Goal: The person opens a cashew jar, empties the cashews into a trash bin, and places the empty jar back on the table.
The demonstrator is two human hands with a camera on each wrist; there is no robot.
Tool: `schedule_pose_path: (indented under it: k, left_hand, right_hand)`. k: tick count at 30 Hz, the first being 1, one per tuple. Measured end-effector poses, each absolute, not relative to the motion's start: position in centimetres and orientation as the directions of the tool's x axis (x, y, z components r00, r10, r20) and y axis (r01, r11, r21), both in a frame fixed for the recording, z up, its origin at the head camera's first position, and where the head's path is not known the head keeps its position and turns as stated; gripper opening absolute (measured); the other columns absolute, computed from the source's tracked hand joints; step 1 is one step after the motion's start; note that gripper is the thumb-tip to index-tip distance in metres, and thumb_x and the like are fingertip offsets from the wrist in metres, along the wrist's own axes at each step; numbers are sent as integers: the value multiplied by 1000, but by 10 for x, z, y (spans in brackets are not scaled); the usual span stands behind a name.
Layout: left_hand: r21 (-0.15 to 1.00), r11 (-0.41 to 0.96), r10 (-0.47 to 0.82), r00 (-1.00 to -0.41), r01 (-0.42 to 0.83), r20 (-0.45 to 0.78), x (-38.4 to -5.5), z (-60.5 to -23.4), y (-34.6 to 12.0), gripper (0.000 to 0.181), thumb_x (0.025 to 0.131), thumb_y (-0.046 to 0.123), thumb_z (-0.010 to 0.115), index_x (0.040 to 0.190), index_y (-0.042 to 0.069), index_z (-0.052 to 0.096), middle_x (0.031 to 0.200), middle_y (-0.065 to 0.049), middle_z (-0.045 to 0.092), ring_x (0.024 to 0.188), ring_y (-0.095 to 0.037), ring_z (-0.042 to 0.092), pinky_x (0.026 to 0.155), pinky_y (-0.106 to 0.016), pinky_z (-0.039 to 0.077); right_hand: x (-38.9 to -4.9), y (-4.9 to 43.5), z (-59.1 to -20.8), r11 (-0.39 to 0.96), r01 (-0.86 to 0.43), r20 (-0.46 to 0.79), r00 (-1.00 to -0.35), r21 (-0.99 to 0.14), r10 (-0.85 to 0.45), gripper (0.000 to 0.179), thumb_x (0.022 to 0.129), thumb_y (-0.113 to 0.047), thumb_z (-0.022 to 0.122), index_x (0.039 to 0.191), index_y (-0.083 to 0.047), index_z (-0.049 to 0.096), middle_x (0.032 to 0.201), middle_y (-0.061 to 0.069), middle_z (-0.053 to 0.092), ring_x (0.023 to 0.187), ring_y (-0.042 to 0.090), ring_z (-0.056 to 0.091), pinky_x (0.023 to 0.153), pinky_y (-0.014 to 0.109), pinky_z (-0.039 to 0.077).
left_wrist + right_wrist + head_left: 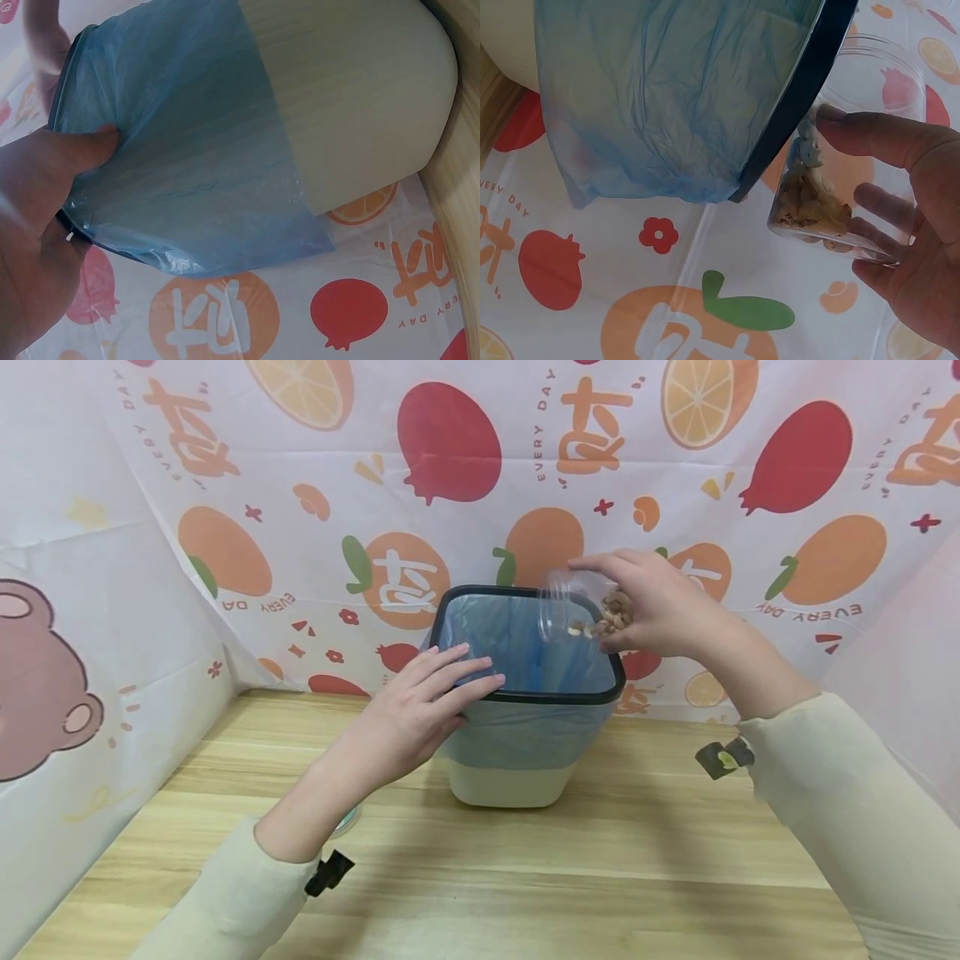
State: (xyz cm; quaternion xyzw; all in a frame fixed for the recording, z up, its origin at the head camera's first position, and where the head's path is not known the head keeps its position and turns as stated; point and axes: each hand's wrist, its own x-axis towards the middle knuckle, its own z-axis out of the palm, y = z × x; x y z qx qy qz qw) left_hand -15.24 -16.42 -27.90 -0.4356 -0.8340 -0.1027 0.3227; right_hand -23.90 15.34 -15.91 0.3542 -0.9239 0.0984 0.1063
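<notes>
A cream trash bin [510, 787] stands upright, lined with a blue plastic bag [525, 735] under a black rim [555, 697]. My left hand [408, 710] holds the near left part of the rim, fingers over the top. Its thumb [94, 150] presses the bag from outside in the left wrist view. Over the bin's right side, my right hand [652, 602] grips a clear plastic jar [885, 75]. The jar lies tipped on its side, mouth toward the bin's opening. Small brown and pale pieces [617, 610], like nuts or shells, are still inside it.
The bin stands on a light wood table [675, 860]. A small round item [347, 821] is mostly hidden behind my left forearm. A fruit-print cloth [300, 527] hangs close behind the bin, and a white cloth with a bear [45, 668] hangs on the left.
</notes>
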Motion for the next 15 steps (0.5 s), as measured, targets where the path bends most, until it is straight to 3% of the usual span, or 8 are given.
schedule_pose_path:
  k: [15]
  left_hand:
    - [-105, 601, 656, -414, 793, 631, -154, -280, -165, 78, 80, 5, 83, 148, 22, 49, 148, -5, 52, 144, -30, 38, 115, -54, 33]
  right_hand:
    - [-236, 144, -156, 738, -672, 247, -727, -65, -641, 94, 72, -14, 90, 151, -30, 41, 143, 9, 51, 128, 34, 42, 102, 61, 40]
